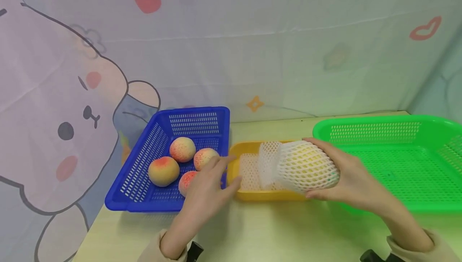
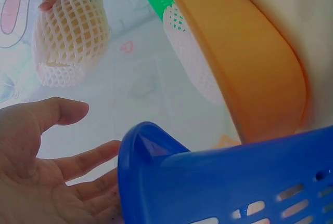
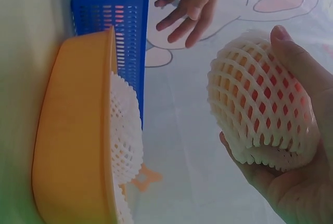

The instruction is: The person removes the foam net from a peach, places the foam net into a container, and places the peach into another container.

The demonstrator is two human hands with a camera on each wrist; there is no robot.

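Observation:
My right hand [image 1: 351, 177] grips a peach in a white foam net [image 1: 306, 165], thumb on one side and fingers on the other. In the right wrist view, red and yellow skin of the netted peach [image 3: 263, 96] shows through the mesh. It is held above an orange tray [image 1: 252, 195] with white foam nets [image 1: 250, 169] inside. My left hand [image 1: 207, 191], fingers spread and holding nothing, hovers between that tray and the blue basket [image 1: 122, 204]. Several bare peaches [image 1: 164, 171] lie in the basket; one is partly hidden behind the left hand.
A large green basket [image 1: 382, 165] stands on the right, its near left part behind the right hand and forearm. All the containers sit on a pale tabletop [image 1: 267, 230]. Behind the table hangs a printed curtain [image 1: 231, 61].

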